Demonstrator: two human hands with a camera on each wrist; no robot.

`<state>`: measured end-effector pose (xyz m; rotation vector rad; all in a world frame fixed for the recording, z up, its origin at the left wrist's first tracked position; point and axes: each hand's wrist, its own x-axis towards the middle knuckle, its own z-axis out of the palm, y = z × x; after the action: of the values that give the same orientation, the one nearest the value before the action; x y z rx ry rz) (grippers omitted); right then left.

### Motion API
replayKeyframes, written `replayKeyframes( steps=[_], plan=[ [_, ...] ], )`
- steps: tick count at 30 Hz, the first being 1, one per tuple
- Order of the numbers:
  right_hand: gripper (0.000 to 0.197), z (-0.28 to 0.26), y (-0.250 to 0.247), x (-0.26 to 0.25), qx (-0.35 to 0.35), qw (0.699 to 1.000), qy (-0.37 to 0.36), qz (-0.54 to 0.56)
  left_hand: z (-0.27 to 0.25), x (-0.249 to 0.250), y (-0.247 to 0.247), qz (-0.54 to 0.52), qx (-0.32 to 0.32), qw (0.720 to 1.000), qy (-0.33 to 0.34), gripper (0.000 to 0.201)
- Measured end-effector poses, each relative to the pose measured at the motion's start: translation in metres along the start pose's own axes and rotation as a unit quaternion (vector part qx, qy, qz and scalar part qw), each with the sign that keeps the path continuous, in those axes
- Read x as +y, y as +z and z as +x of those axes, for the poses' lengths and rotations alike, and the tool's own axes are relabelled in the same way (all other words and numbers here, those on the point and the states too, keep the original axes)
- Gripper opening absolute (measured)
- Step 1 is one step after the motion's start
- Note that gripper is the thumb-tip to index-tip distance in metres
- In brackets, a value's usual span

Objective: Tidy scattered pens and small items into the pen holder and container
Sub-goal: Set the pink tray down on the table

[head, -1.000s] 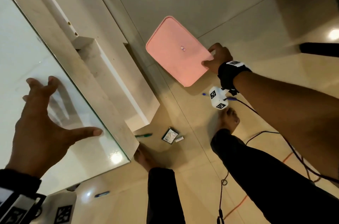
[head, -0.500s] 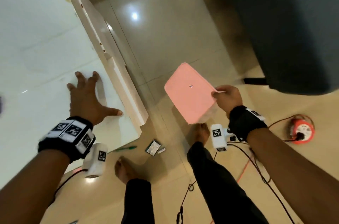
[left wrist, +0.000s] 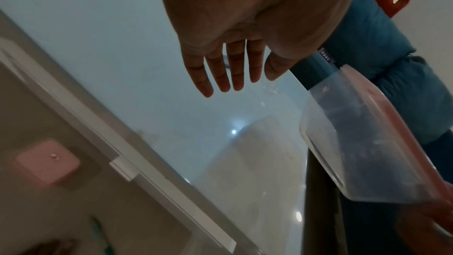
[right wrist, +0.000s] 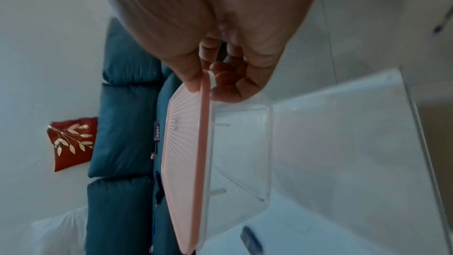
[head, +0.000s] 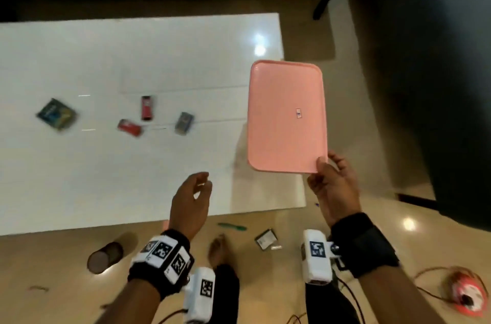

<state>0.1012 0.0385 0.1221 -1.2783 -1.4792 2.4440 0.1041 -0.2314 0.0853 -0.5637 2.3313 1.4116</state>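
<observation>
My right hand (head: 324,164) grips the near right corner of a clear container with a pink lid (head: 287,116) and holds it above the right end of the white table (head: 132,58). In the right wrist view the thumb lies on the lid (right wrist: 186,152) and the fingers (right wrist: 228,79) curl under the clear tub. My left hand (head: 203,185) hovers over the table's front edge, loosely curled and holding nothing; its fingers (left wrist: 228,73) look straight in the left wrist view. A dark cylindrical pen holder (head: 105,257) lies on the floor. A green pen (head: 232,227) lies on the floor too.
On the table lie a blue-green box (head: 56,114), two red items (head: 147,107) (head: 129,127) and a grey-blue item (head: 184,123). A small packet (head: 265,238) lies on the floor by my feet. A red cable reel (head: 467,294) with wires is at the right.
My right hand has carried the pink-lidded container from over the floor to above the table's right end. My left hand has lifted off the table top. The view has swung round onto the table.
</observation>
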Motion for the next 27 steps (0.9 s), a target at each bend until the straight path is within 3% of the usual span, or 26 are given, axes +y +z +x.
replayKeyframes(
  steps=[4,9,11,12,14,17,19,22,24,27],
  plan=[
    [0.016,-0.019,0.066,0.065,0.0,0.999,0.028,-0.041,-0.002,-0.022,-0.056,-0.051,0.002,0.998,-0.028,0.02],
    [0.02,-0.036,0.064,0.116,0.016,0.988,0.061,-0.139,0.01,-0.033,-0.069,-0.054,-0.039,0.996,-0.059,0.03],
    [0.027,-0.039,0.054,0.124,0.014,0.965,0.023,-0.259,0.015,-0.033,-0.064,-0.053,-0.069,0.994,-0.067,0.038],
    [0.029,-0.04,0.049,0.124,0.021,0.936,-0.031,-0.349,0.016,-0.032,-0.061,-0.056,-0.082,0.993,-0.071,0.041],
    [0.035,-0.039,0.047,0.118,0.028,0.843,-0.173,-0.509,0.021,-0.03,-0.054,-0.067,-0.091,0.991,-0.067,0.044],
    [0.047,-0.042,0.069,0.103,-0.051,0.719,-0.319,-0.615,0.026,-0.028,-0.048,-0.108,-0.084,0.988,-0.077,0.042],
    [0.061,-0.043,0.091,0.107,-0.115,0.646,-0.343,-0.672,0.027,-0.022,-0.046,-0.142,-0.074,0.982,-0.101,0.042],
    [0.093,-0.048,0.12,0.126,-0.2,0.521,-0.265,-0.786,0.023,-0.01,-0.045,-0.203,-0.079,0.967,-0.131,0.04],
    [0.103,-0.05,0.128,0.138,-0.22,0.484,-0.226,-0.816,0.017,-0.004,-0.044,-0.21,-0.093,0.965,-0.13,0.04],
    [0.098,-0.051,0.132,0.147,-0.22,0.491,-0.222,-0.813,0.014,-0.001,-0.044,-0.205,-0.093,0.965,-0.135,0.042]
  ],
)
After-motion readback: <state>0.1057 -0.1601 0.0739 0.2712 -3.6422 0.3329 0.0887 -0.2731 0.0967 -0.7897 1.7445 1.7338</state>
